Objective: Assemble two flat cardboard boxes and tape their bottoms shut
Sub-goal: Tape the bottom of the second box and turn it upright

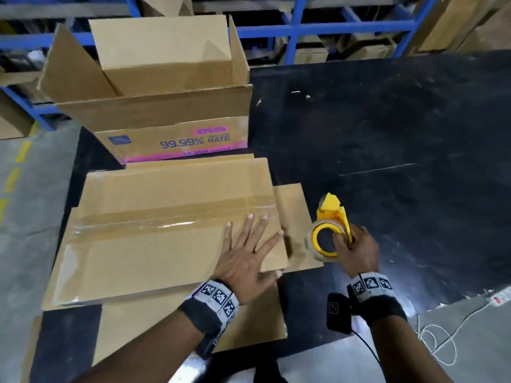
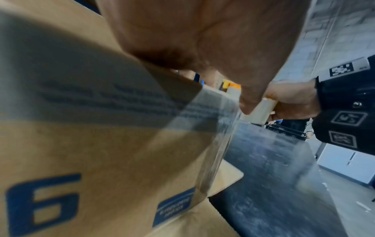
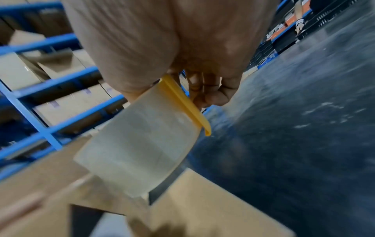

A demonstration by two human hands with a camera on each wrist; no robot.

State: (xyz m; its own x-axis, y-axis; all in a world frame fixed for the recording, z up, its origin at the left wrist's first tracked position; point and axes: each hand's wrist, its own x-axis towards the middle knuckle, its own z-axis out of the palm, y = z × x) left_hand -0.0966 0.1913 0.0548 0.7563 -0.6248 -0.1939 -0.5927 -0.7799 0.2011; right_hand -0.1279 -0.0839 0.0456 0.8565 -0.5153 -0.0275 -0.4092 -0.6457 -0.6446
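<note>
A cardboard box stands bottom-up on the black table, a strip of clear tape running along its closed seam. My left hand lies flat with spread fingers on the box's right end, near the tape's end. In the left wrist view the box's printed side fills the frame under my palm. My right hand grips a yellow tape dispenser with a clear tape roll, just right of the box. A second box stands upright behind, top flaps open.
Blue shelving with more cardboard runs along the back. Flat cardboard pieces lie under the near box. A black device with a cable hangs from my right wrist. A white power strip and cords lie on the floor at right.
</note>
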